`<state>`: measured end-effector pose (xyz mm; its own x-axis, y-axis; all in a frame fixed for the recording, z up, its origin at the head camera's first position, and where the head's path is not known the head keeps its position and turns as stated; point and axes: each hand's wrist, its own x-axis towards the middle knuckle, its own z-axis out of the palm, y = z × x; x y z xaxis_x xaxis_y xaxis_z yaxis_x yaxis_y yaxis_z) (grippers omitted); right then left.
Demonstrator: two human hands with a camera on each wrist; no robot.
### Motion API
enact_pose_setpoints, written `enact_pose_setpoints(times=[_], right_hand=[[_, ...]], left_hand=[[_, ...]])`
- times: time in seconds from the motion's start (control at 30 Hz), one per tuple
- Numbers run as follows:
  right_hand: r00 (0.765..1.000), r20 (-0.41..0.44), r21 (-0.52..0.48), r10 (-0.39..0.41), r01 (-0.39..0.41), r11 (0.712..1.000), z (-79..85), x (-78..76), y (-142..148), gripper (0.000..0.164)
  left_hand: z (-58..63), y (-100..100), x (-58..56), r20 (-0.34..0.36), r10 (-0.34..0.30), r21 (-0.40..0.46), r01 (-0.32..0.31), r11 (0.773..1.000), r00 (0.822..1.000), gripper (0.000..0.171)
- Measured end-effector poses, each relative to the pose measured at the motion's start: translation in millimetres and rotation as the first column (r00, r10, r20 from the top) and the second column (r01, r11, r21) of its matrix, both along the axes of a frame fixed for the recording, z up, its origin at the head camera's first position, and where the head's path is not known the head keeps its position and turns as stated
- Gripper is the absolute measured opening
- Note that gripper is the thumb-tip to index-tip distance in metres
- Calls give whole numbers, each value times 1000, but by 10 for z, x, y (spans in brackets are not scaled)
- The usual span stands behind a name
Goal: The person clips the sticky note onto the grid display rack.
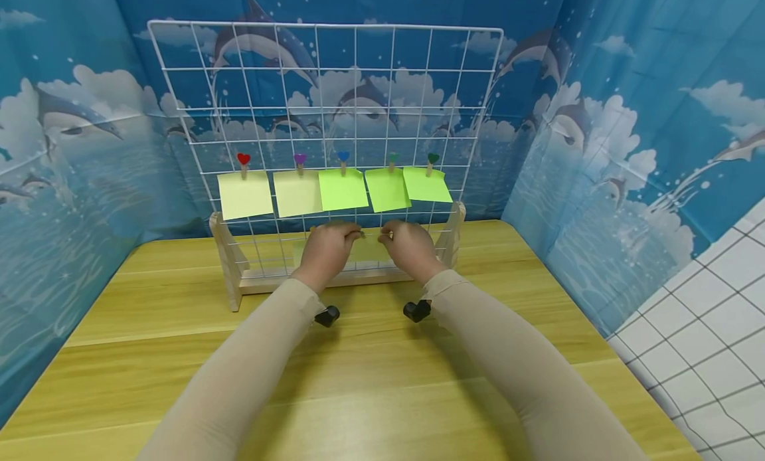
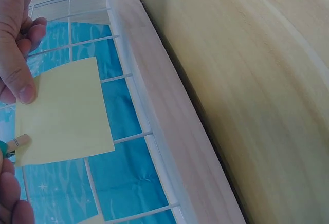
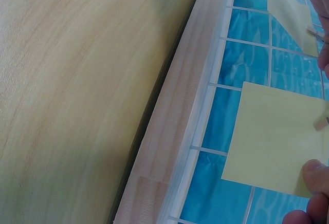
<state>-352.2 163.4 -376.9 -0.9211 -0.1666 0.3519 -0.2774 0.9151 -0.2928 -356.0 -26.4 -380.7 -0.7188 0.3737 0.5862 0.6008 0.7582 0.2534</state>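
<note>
In the left wrist view, a pale yellow sticky note [image 2: 67, 111] lies against the white wire grid, a small wooden clothespin [image 2: 20, 141] with a green top at its upper edge. My left hand [image 1: 327, 252] pinches the clothespin at its green end; those fingertips show low in the left wrist view. The right hand [image 1: 411, 245] grips the note's upper right corner, its thumb [image 3: 314, 175] flat on the paper. To the left, partly behind my left hand in the head view, another pale note [image 3: 289, 13] hangs from its own clothespin [image 3: 312, 32].
Higher up the grid [image 1: 335, 26] hangs a row of notes, yellow [image 1: 245, 195] at left and bright green [image 1: 343, 190] towards the right, under heart-topped clothespins. Wooden feet [image 1: 227, 262] and a bottom bar [image 3: 175, 95] hold the grid on the wooden table [image 1: 358, 394]. Dolphin-printed curtains surround it.
</note>
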Motion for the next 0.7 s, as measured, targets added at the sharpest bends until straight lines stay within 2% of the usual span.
enact_pose_setpoints(times=[0.13,0.3,0.7], right_hand=[[1000,4,0,-3,3,1000,-1,0,-2,25],[1000,7,7,-5,5,1000,3,3,0,27],[1000,9,19,-11,11,1000,-1,-6,-1,27]], left_hand=[[-18,0,-15,3,1,6,-1,1000,1000,25],[-28,10,-9,40,24,33,-25,999,999,27],[8,41,8,80,27,86,-34,996,996,24]])
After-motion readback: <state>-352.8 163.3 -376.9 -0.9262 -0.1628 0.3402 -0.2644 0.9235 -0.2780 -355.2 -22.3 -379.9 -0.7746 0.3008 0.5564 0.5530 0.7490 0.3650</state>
